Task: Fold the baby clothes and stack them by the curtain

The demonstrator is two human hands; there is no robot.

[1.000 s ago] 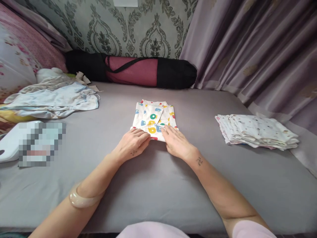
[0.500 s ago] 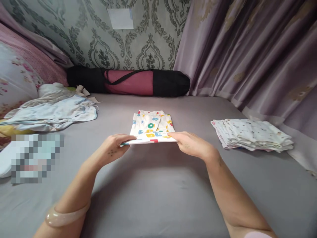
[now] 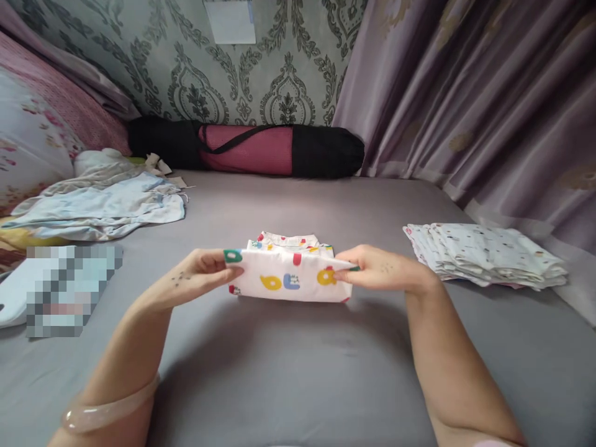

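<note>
A: In the head view, where is the printed garment [image 3: 302, 292]?
B: At the centre, between the two hands, above the gray sheet [image 3: 298, 379]. It is white with yellow, blue, red and green motifs, folded into a compact shape. Its near part is tilted up as a broad panel facing the wearer; a neckline shows behind the panel's upper edge.

A: What is the state of each grip?
B: Both are narrow. The left hand [image 3: 198, 277] pinches the panel's left upper corner, thumb on the near face; the right hand [image 3: 375, 268] pinches the opposite corner likewise. Whether the panel's lower edge touches the sheet cannot be told.

A: And the surroundings?
B: To the right, well apart from the garment, lies a stack of folded cloths [image 3: 488, 254], pale with small prints. To the left are loosely heaped cloths [image 3: 107, 205], with a pixelated flat object [image 3: 74, 292] nearer the wearer. A black-and-red roll [image 3: 261, 152] lies along the patterned wall [image 3: 153, 81], beside a mauve curtain [image 3: 419, 93]. A pale bangle [image 3: 112, 413] circles the left forearm.
</note>
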